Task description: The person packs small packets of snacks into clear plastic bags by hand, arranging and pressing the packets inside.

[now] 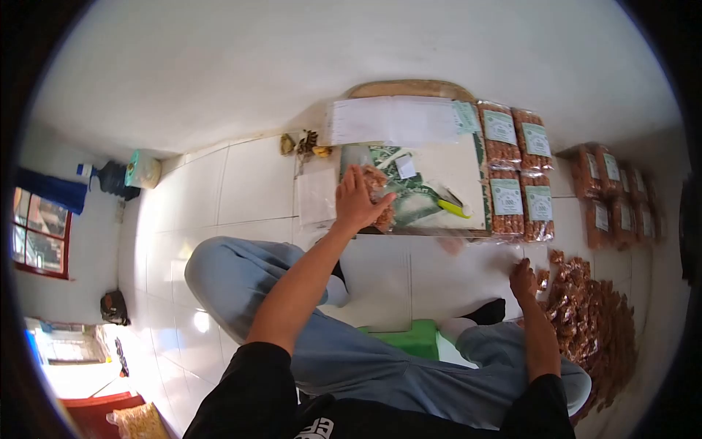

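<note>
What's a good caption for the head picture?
Left hand on a brown bundle, right hand beside the packet pile.

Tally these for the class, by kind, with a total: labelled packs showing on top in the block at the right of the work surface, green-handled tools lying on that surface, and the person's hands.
Labelled packs: 4
Green-handled tool: 1
Hands, left hand and right hand: 2
Total: 7

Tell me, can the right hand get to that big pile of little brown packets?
Probably yes: the right hand is close beside the pile, with just a loose packet or so between them.
</note>
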A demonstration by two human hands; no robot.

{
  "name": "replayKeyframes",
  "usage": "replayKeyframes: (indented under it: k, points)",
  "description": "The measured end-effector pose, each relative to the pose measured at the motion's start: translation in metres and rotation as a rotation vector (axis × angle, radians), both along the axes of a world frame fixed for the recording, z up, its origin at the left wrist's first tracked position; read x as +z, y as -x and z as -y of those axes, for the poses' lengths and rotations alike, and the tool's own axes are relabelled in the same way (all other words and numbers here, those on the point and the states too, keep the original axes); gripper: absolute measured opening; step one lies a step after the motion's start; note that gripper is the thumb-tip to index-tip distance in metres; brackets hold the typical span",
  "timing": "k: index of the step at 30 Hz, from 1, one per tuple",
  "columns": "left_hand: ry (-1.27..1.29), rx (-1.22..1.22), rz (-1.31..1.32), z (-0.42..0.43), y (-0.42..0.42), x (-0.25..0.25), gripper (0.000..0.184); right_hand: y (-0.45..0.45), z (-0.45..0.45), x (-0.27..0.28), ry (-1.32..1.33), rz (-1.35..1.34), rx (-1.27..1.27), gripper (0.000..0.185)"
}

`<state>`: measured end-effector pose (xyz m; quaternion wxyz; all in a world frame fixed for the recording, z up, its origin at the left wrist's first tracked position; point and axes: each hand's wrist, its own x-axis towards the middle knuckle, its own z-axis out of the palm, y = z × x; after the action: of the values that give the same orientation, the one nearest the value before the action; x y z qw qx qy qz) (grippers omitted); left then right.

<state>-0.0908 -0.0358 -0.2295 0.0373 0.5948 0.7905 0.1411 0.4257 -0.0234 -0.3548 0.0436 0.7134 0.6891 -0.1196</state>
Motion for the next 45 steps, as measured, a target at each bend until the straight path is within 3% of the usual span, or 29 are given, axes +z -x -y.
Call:
replayKeyframes:
  k: [1,5,7,9,11,15,17,18,20,24,26,27,29,30,31,32,33,34,36,37,39,40,42,45]
  points:
    - [0.0,-0.007,0.011,0.0,0.0,0.0,0.113,0.009,0.003,0.015,0.034,0.009,-0.025,0.037]
    - [0.048,0.003,0.07,0.001,0.001,0.002,0.116,-0.016,0.0,-0.027,-0.052,-0.091,-0.083,0.039]
    - [0.06,0.013,0.077,0.001,0.0,0.006,0.117,-0.013,0.004,-0.025,-0.2,-0.156,0.007,0.037]
    - [0.087,0.012,0.084,0.001,-0.001,0.008,0.117,-0.011,0.007,-0.016,-0.036,-0.159,-0.225,0.037]
    - [0.095,0.009,0.084,0.001,0.0,0.009,0.117,-0.017,0.008,-0.016,-0.053,-0.153,-0.275,0.037]
    - [0.09,-0.005,0.074,0.0,0.001,0.006,0.117,-0.035,0.006,-0.036,-0.209,-0.162,-0.077,0.037]
    - [0.135,-0.014,0.086,0.0,0.003,0.005,0.116,-0.042,0.007,-0.049,-0.257,0.183,0.247,0.024]
    - [0.115,-0.006,0.094,-0.001,0.005,0.0,0.116,-0.042,0.004,-0.047,-0.144,0.156,0.213,0.04]
    - [0.141,0.017,0.118,-0.002,0.001,0.005,0.116,-0.021,0.01,-0.019,-0.101,0.022,-0.026,0.04]
    - [0.224,0.033,0.086,-0.004,0.0,0.011,0.117,-0.009,0.009,0.008,-0.026,0.066,-0.073,0.044]
    - [0.189,0.014,0.083,-0.003,0.002,0.008,0.117,-0.013,0.012,0.009,-0.037,0.074,0.166,0.038]
    - [0.191,0.003,0.084,-0.002,0.002,0.007,0.117,-0.015,0.01,0.007,-0.035,0.077,0.155,0.038]
    - [0.208,0.009,0.092,-0.004,0.003,0.009,0.117,-0.03,0.001,-0.026,0.008,-0.164,0.092,0.04]
    - [0.214,0.015,0.091,-0.005,0.004,0.007,0.118,-0.04,0.001,-0.041,-0.157,-0.05,0.277,0.04]
    - [0.208,0.001,0.098,-0.005,0.002,0.008,0.118,-0.042,-0.003,-0.038,-0.162,-0.04,0.265,0.04]
    - [0.225,0.02,0.092,-0.007,0.002,0.01,0.118,-0.042,-0.019,-0.035,0.21,-0.311,0.113,0.043]
    - [0.247,0.044,0.088,-0.006,0.001,0.012,0.118,-0.04,-0.03,-0.028,0.586,-0.579,-0.045,0.046]
    - [0.252,0.044,0.092,-0.005,0.001,0.012,0.119,-0.033,-0.038,-0.012,0.578,-0.568,-0.045,0.046]
    - [0.229,0.038,0.11,-0.004,0.002,0.011,0.119,-0.015,-0.049,0.026,0.917,-0.503,0.178,0.055]
    - [0.214,0.032,0.117,-0.003,0.003,0.01,0.119,0.003,-0.048,0.059,0.913,-0.49,0.181,0.055]
    - [0.185,0.022,0.12,-0.002,0.003,0.013,0.118,0.047,-0.039,0.123,0.895,-0.713,0.34,0.065]
    - [0.162,0.006,0.113,-0.001,0.002,0.014,0.117,0.062,-0.034,0.131,0.894,-0.699,0.344,0.065]
    - [0.147,0.006,0.124,-0.001,0.003,0.012,0.116,0.087,-0.023,0.143,0.874,-0.993,0.443,0.073]
    - [0.14,0.002,0.13,-0.002,0.004,0.012,0.115,0.131,-0.002,0.177,0.703,-0.747,0.587,0.075]
